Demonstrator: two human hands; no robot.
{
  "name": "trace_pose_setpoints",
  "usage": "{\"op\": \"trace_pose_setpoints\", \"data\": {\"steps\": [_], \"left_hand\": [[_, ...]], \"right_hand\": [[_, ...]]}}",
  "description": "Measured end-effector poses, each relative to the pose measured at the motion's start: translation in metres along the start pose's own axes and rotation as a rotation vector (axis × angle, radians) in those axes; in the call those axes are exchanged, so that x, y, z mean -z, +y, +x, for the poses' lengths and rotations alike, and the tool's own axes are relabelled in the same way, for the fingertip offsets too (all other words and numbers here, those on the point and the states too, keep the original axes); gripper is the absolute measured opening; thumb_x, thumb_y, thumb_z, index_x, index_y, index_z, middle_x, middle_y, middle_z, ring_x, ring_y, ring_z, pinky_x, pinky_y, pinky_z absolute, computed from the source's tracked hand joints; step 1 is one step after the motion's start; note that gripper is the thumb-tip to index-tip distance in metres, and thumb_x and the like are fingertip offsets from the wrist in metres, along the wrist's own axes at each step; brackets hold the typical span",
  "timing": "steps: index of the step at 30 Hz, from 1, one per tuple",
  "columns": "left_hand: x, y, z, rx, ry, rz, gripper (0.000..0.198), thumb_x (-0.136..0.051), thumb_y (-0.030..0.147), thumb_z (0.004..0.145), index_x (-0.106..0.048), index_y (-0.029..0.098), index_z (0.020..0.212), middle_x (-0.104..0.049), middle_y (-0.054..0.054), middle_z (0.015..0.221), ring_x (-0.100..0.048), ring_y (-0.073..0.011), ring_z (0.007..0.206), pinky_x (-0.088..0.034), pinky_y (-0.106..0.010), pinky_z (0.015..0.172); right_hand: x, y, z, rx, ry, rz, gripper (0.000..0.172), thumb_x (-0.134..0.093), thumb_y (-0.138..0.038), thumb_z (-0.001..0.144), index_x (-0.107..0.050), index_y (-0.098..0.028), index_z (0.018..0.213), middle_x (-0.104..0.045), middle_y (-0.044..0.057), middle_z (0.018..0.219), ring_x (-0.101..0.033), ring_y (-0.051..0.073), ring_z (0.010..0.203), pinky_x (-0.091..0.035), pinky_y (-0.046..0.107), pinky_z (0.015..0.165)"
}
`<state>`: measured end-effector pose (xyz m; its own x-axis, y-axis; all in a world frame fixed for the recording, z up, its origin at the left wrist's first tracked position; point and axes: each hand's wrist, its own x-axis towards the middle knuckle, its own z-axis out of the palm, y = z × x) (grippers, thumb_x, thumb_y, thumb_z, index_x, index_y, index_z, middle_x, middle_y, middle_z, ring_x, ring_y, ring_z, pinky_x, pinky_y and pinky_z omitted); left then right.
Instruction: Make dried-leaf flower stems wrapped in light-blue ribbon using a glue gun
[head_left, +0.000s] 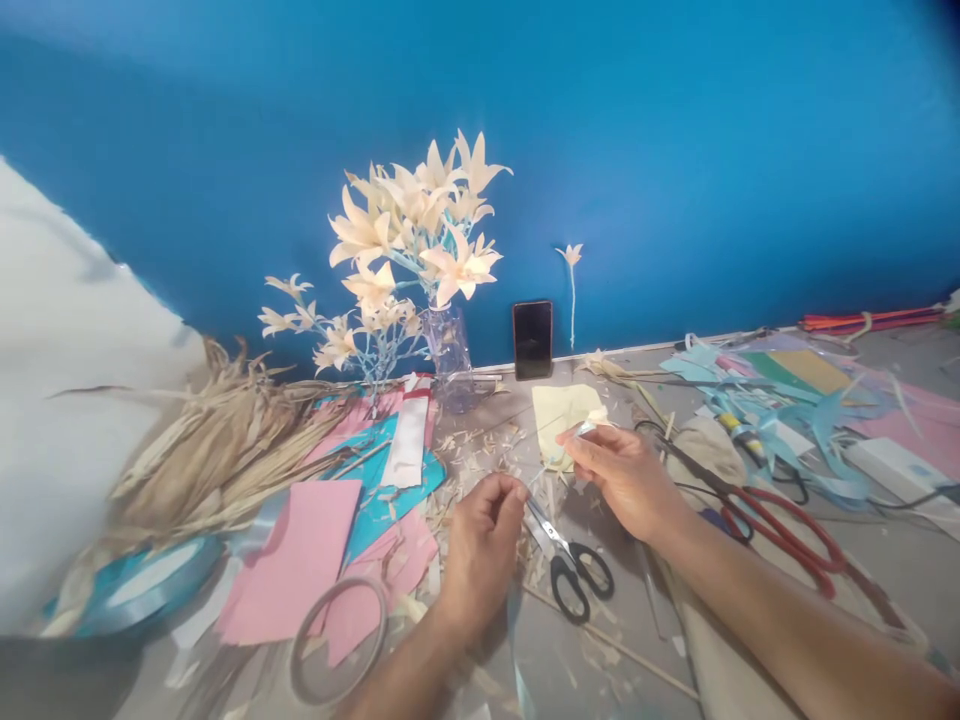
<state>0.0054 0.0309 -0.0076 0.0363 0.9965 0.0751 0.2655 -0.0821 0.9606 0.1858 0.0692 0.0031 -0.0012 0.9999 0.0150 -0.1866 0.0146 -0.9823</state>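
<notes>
My right hand (626,482) pinches a small pale flower (598,416) with a bit of light blue at its base; my fingers hide part of it. Over to the left, my left hand (486,545) is closed, thumb against forefinger, on a thin light blue ribbon (517,650). One end hangs below this hand, and a thin strand stretches up toward the right hand. Black-handled scissors (570,570) lie on the surface between my wrists. Behind the right fingers is a pale yellow square sheet (559,405).
Cream flowers (420,215) stand in a clear vase (448,350) by the wall, near an upright phone (532,340) and a single flower (572,290). Dried husks (187,450), pink paper (296,560) and tape rolls (337,640) lie left; red-handled shears (787,530) lie right.
</notes>
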Motion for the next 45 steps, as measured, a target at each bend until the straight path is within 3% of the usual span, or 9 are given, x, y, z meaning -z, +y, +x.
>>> {"op": "trace_pose_setpoints", "data": {"steps": [3,6,11,17,28,34,45], "left_hand": [[0.001,0.000,-0.001,-0.196,0.054,0.244,0.026,-0.045,0.029,0.095,-0.056,0.020,0.074,-0.054,0.001,0.067,-0.049,-0.0145,0.062,-0.037,-0.026,0.060],[0.001,-0.002,-0.001,-0.304,0.095,0.430,0.023,-0.041,0.020,0.093,-0.052,0.020,0.073,-0.053,0.001,0.066,-0.049,-0.0145,0.061,-0.035,-0.027,0.060],[-0.001,-0.007,0.000,-0.404,0.122,0.422,0.020,-0.045,0.012,0.087,-0.051,0.020,0.070,-0.052,0.003,0.066,-0.049,-0.0120,0.059,-0.035,-0.024,0.058],[-0.001,-0.005,0.000,-0.375,0.144,0.312,0.019,-0.054,0.009,0.079,-0.054,0.019,0.063,-0.053,0.004,0.062,-0.047,-0.0099,0.056,-0.035,-0.022,0.056],[-0.002,0.000,-0.001,-0.328,0.119,0.277,0.016,-0.056,0.012,0.078,-0.054,0.019,0.064,-0.053,0.004,0.061,-0.047,-0.0104,0.054,-0.036,-0.022,0.054],[-0.002,-0.004,-0.003,-0.392,0.103,0.339,0.021,-0.048,0.011,0.086,-0.051,0.020,0.067,-0.053,0.003,0.064,-0.048,-0.0110,0.058,-0.036,-0.023,0.057],[-0.002,-0.007,-0.002,-0.503,0.147,0.390,0.020,-0.055,0.007,0.083,-0.057,0.018,0.067,-0.054,0.003,0.064,-0.048,-0.0094,0.057,-0.034,-0.022,0.056]], "right_hand": [[-0.001,-0.004,-0.002,0.029,0.034,-0.094,0.039,-0.080,-0.054,0.071,-0.068,-0.018,0.062,-0.047,-0.002,0.055,-0.040,0.013,0.057,-0.030,0.028,0.055],[-0.002,-0.008,-0.005,0.069,0.077,-0.199,0.041,-0.079,-0.052,0.071,-0.061,-0.019,0.056,-0.047,-0.002,0.054,-0.040,0.013,0.056,-0.029,0.028,0.053],[-0.003,-0.010,-0.006,0.129,0.108,-0.235,0.040,-0.079,-0.050,0.070,-0.058,-0.019,0.055,-0.048,-0.002,0.055,-0.041,0.013,0.056,-0.032,0.027,0.053],[-0.002,-0.008,-0.007,0.123,0.104,-0.226,0.042,-0.078,-0.050,0.072,-0.056,-0.019,0.054,-0.048,-0.001,0.056,-0.040,0.013,0.056,-0.032,0.027,0.053],[-0.004,-0.011,-0.008,0.125,0.131,-0.249,0.034,-0.078,-0.045,0.068,-0.061,-0.019,0.056,-0.051,-0.001,0.055,-0.042,0.013,0.055,-0.033,0.026,0.051],[-0.005,-0.010,-0.009,0.126,0.156,-0.230,0.038,-0.078,-0.042,0.068,-0.051,-0.020,0.051,-0.041,-0.004,0.053,-0.035,0.011,0.055,-0.028,0.026,0.051],[-0.006,-0.009,-0.010,0.153,0.160,-0.270,0.038,-0.076,-0.041,0.070,-0.049,-0.020,0.052,-0.038,-0.004,0.054,-0.033,0.011,0.055,-0.026,0.026,0.051]]}}
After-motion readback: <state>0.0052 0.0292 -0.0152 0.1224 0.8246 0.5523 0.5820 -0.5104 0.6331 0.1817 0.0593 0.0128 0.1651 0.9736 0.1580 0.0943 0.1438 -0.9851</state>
